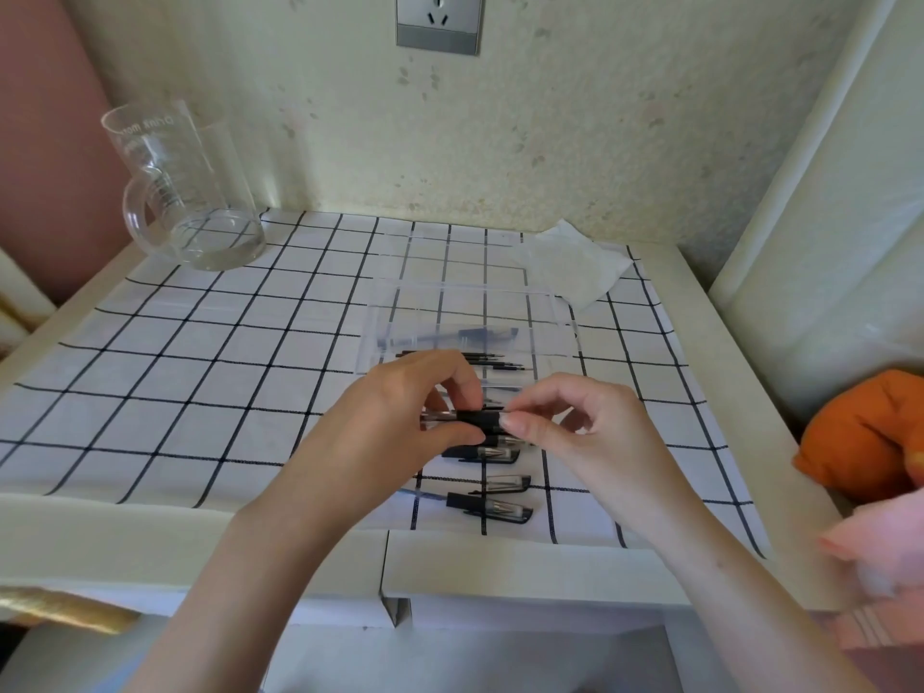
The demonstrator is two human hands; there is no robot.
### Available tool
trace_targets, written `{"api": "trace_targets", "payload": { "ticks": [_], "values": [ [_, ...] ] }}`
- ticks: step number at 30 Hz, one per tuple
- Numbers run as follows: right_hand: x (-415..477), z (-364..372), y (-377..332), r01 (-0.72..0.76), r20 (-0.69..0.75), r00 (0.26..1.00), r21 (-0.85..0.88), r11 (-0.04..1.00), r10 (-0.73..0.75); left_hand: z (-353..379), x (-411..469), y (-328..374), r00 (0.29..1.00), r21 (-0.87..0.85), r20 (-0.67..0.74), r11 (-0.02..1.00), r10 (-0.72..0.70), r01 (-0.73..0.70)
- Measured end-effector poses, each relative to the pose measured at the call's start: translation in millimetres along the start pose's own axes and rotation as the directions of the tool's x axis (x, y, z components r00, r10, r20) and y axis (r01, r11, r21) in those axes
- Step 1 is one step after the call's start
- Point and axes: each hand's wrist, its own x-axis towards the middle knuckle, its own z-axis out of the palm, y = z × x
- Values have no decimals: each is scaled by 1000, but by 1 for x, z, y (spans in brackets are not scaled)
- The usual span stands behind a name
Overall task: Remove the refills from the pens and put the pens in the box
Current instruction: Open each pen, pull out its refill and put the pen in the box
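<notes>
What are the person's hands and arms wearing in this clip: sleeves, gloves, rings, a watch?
Nothing is worn. The left hand and right hand are bare: no gloves or rings. The left forearm and right forearm are uncovered down to the frame's edge, with no sleeve, watch or bracelet in view.

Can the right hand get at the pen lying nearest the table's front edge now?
Probably yes. The nearest pen lies uncovered close by the right hand, nothing between them; but that hand must first release the held pen.
</notes>
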Motion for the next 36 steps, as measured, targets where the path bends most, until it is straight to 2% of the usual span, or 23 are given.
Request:
{"api": "trace_targets", "payload": {
  "ticks": [15, 19, 23, 36],
  "values": [
    [2, -4, 6, -44, 47, 998, 10, 999, 44, -1, 1, -3, 999, 32, -9, 999, -43, 44],
    [2, -2, 7, -26, 59, 998, -59, 998, 29, -2, 0, -3, 999, 46, 1, 998, -46, 46],
    [2, -3, 8, -46, 53, 998, -7, 999, 47, -2, 0, -3, 999, 64, 3, 997, -39, 38],
    [2, 0, 7, -21, 93, 995, -52, 998, 25, -3, -1, -2, 998, 67, 18, 996, -53, 52]
  ]
}}
